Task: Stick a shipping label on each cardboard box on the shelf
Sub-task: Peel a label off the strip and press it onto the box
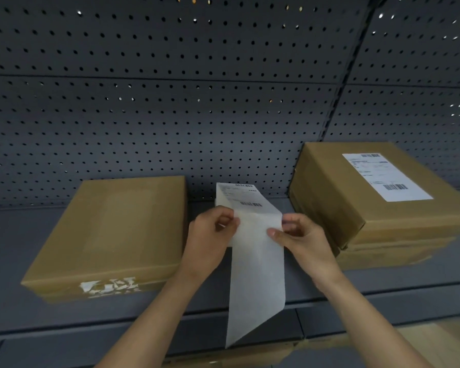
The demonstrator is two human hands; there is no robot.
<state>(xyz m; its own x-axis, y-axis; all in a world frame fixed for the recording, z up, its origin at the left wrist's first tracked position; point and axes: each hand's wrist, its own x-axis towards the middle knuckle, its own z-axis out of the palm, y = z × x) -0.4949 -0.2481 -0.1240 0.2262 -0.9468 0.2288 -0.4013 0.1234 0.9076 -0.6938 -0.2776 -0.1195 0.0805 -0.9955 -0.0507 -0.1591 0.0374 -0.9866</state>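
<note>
I hold a strip of shipping labels (pixel 246 199) in front of the shelf, between two boxes. My left hand (pixel 210 235) pinches its left edge and my right hand (pixel 300 237) pinches its right edge. A long blank piece of backing paper (pixel 255 288) hangs down from my hands. To the left lies a flat cardboard box (pixel 117 229) with no label on top and torn white tape on its front face. On the right, a cardboard box (pixel 356 197) stands on another box and bears a white shipping label (pixel 385 176) on its top.
The grey shelf (pixel 24 261) has a dark pegboard back wall (pixel 170 102) and a vertical upright (pixel 348 75) at the right. The shelf's front lip (pixel 64 330) runs across below my forearms. A light wooden floor (pixel 449 338) shows at the lower right.
</note>
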